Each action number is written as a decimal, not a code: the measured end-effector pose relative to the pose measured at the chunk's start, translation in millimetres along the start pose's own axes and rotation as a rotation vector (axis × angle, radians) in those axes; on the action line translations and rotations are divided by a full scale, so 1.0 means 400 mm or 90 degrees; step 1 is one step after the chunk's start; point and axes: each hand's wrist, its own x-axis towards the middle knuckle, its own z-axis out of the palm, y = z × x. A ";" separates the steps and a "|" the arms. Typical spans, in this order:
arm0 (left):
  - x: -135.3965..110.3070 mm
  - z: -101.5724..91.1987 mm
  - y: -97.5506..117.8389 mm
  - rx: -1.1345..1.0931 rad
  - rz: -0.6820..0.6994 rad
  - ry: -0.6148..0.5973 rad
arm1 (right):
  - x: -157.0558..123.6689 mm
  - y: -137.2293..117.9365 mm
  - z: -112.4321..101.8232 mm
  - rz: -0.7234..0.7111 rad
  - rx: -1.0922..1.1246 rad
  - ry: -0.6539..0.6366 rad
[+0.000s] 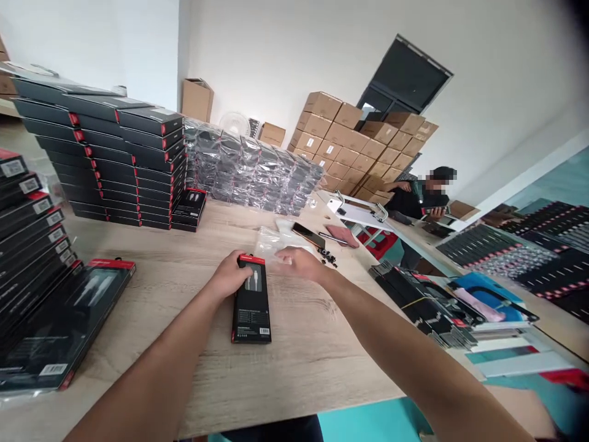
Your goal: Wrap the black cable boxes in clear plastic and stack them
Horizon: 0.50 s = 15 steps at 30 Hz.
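Observation:
In the head view my left hand (pixel 231 274) is closed on the upper end of a slim black cable box (pixel 251 307) with a red top edge and a window showing white plugs. Its lower end points toward me, over the wooden table (pixel 304 356). Just right of the box, my right hand (pixel 301 263) has its thumb and fingers pinched at the edge of a clear plastic bag (pixel 267 239). The bag lies partly behind the hand, beyond the box's top.
Stacks of black boxes (pixel 151 166) stand at the left, with a plastic-wrapped row (pixel 257 166) behind. A phone (pixel 308 236), a red cloth (pixel 343 236) and small black parts (pixel 327 256) lie to the right. A person (pixel 426 196) works at another table beyond.

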 end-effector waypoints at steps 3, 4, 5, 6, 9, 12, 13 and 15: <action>-0.002 -0.004 0.007 0.011 -0.009 -0.009 | 0.013 0.020 -0.010 0.053 0.219 0.091; -0.002 -0.004 0.009 0.014 -0.010 -0.014 | 0.022 0.025 -0.016 0.070 0.259 0.115; -0.002 -0.003 0.010 0.016 -0.009 -0.021 | 0.031 0.028 -0.020 0.082 0.272 0.127; -0.002 -0.002 0.011 0.017 -0.006 -0.031 | 0.039 0.027 -0.021 0.090 0.272 0.133; -0.004 0.002 0.008 0.026 0.007 -0.055 | 0.055 0.008 0.002 0.102 0.270 0.134; -0.003 0.005 -0.002 0.046 0.007 -0.067 | 0.063 -0.012 0.049 0.119 0.257 0.117; -0.002 0.006 -0.005 0.046 0.002 -0.075 | 0.066 -0.016 0.063 0.129 0.249 0.113; 0.003 0.006 -0.011 0.041 -0.005 -0.089 | 0.071 -0.019 0.086 0.145 0.234 0.113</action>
